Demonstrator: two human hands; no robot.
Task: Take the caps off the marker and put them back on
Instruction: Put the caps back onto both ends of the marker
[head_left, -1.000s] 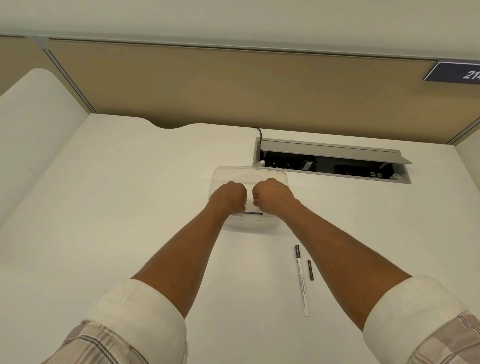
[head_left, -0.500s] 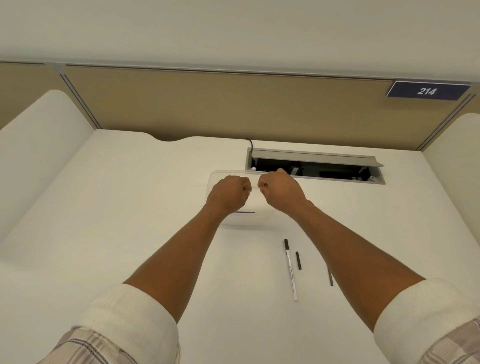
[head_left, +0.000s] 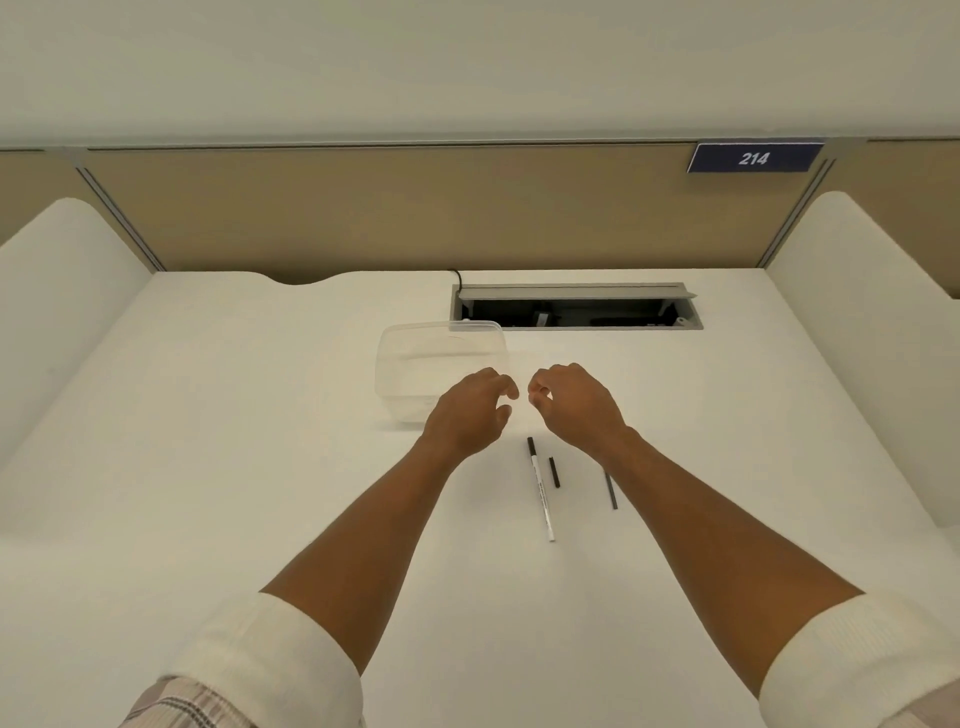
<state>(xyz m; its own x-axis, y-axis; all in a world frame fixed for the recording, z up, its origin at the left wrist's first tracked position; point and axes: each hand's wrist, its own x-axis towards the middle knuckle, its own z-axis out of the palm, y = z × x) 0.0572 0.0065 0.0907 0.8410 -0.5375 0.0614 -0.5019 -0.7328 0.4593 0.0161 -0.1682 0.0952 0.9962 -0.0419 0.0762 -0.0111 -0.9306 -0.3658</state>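
A thin white marker (head_left: 540, 491) with a black far tip lies on the white desk, pointing away from me. A short black cap (head_left: 554, 472) lies just right of it. A longer black cap (head_left: 611, 490) lies further right, partly under my right forearm. My left hand (head_left: 470, 410) hovers above the desk left of the marker's far end, fingers loosely curled and apart, holding nothing. My right hand (head_left: 574, 402) hovers beside it, fingers bent, and it looks empty too. Neither hand touches the marker or the caps.
A clear plastic container (head_left: 415, 358) stands just beyond my left hand. Behind it an open cable hatch (head_left: 576, 309) is sunk into the desk. Beige partition panels close the back, with a blue 214 sign (head_left: 754, 157). White side walls flank the desk.
Both hands have pulled back from over the container toward me and loosened from fists into half-open fingers. The view tilted up, and the longer cap has come into sight.
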